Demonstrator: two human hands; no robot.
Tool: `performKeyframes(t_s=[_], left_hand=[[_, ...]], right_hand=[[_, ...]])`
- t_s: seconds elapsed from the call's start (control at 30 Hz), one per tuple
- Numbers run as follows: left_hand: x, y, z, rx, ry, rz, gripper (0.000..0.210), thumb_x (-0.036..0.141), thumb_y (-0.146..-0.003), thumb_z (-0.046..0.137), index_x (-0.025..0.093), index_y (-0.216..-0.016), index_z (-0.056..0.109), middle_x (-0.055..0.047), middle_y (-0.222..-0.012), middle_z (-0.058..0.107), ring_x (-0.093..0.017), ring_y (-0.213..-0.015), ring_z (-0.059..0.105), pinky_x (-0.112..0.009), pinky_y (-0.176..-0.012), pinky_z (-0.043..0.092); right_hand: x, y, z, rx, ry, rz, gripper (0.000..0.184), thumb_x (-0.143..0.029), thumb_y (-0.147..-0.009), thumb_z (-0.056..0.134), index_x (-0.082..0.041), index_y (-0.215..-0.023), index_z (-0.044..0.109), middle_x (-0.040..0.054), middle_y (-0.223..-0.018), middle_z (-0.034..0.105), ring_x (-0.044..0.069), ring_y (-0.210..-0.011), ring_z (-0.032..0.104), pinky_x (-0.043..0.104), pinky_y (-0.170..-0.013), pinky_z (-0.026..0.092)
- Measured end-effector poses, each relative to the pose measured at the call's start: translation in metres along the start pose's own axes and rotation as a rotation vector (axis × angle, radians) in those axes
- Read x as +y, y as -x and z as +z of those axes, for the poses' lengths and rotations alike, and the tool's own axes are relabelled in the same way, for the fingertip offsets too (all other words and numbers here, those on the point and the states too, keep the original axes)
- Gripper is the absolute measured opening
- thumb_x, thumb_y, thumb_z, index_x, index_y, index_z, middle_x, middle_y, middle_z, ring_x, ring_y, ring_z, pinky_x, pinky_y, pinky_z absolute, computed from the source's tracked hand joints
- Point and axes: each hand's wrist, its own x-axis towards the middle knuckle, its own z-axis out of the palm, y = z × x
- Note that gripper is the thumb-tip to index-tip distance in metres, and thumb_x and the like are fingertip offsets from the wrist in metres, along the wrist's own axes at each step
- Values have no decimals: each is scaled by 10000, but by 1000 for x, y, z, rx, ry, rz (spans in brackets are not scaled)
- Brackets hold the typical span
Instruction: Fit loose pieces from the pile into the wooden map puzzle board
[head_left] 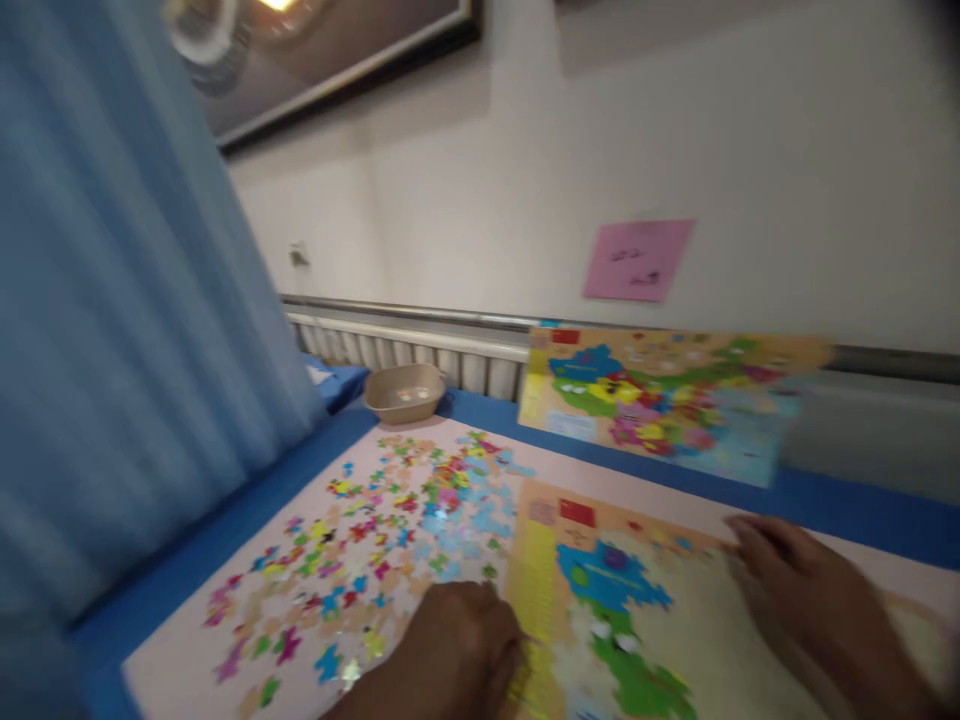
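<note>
A partly filled jigsaw puzzle of a map lies on a pale sheet, with blue and green areas joined on its left side. My left hand is closed at the puzzle's left edge, beside loose pieces; its fingertips are hidden, and what they hold, if anything, cannot be made out. Over the top edge on the right, my right hand has its fingers curled together; blur hides whether a piece is between them. Many coloured puzzle pieces are spread to the left of the board.
A finished-looking map picture leans at the back against the rail. Behind the loose pieces stands a beige basin. On the left hangs a blue curtain; a pink note is stuck on the wall.
</note>
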Motion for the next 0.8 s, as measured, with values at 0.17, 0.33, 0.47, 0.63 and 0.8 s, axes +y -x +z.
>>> performKeyframes(t_s=[0.17,0.33,0.47,0.63,0.8], left_hand=[[5,0,-14,17,11,-6,307,206,-1036,457,215,-769,609,-41,-756,705,-175,-661,675,-288,-604,448],[4,1,-15,-9,-47,16,312,201,-1038,456,226,-764,602,-19,-742,698,-168,-639,680,-279,-572,465],[3,3,-14,-46,-84,6,309,230,-1050,476,234,-789,642,-11,-759,720,-169,-662,711,-269,-581,504],[-2,4,-11,-25,-105,15,314,272,-1049,503,240,-786,671,-8,-730,725,-159,-620,703,-251,-536,494],[-4,4,-9,-24,-89,20,317,255,-1041,505,241,-778,681,-13,-729,736,-156,-628,714,-233,-542,508]], right_hand=[[-28,20,-11,-36,7,-21,433,-558,-923,345,-238,-906,636,101,-936,736,279,-880,668,357,-734,452],[-16,24,-11,-92,46,-38,354,-442,-1013,363,-224,-879,607,61,-836,691,238,-808,624,330,-714,375],[-15,23,-16,-147,116,-44,274,-302,-1035,398,-205,-902,616,74,-886,695,230,-804,595,323,-700,321],[-16,22,-21,-173,160,-39,255,-233,-1067,421,-186,-937,635,62,-904,687,208,-798,578,312,-711,322],[-16,22,-20,-216,157,-44,212,-172,-1059,469,-166,-988,668,46,-929,692,204,-839,604,309,-749,369]])
